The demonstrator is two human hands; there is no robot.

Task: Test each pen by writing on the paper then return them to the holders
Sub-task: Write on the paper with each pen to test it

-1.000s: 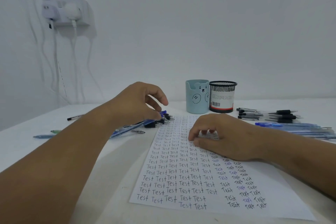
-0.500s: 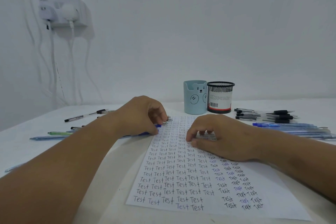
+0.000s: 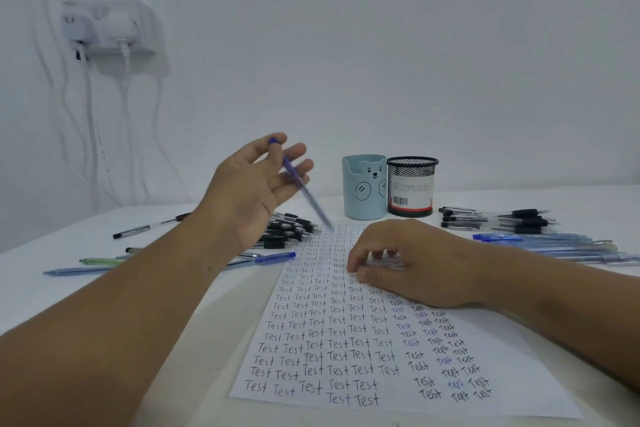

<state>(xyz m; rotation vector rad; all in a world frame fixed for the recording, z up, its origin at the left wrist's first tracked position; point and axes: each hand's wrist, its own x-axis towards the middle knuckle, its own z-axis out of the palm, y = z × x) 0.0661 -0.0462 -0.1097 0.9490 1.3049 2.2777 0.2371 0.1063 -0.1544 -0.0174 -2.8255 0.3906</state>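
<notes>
My left hand (image 3: 256, 191) is raised above the table's left side and holds a blue pen (image 3: 304, 194) across its loosely spread fingers. The pen is blurred and slants down toward the top of the paper (image 3: 346, 340). Rows of the word "Test" cover that white sheet. My right hand (image 3: 408, 263) rests on the sheet's upper part with curled fingertips touching it and nothing in it. Behind the paper stand a light blue bear holder (image 3: 363, 187) and a black mesh holder (image 3: 411, 185), side by side.
A pile of black pens (image 3: 287, 229) and another blue pen (image 3: 266, 258) lie left of the paper, with a green pen (image 3: 100, 261) farther left. Black pens (image 3: 502, 220) and blue pens (image 3: 554, 246) lie to the right. A wall socket (image 3: 107, 28) with cables hangs at upper left.
My left hand has lifted from the pen pile at the paper's left edge, bringing a blue pen up with it. My right hand has stayed on the paper.
</notes>
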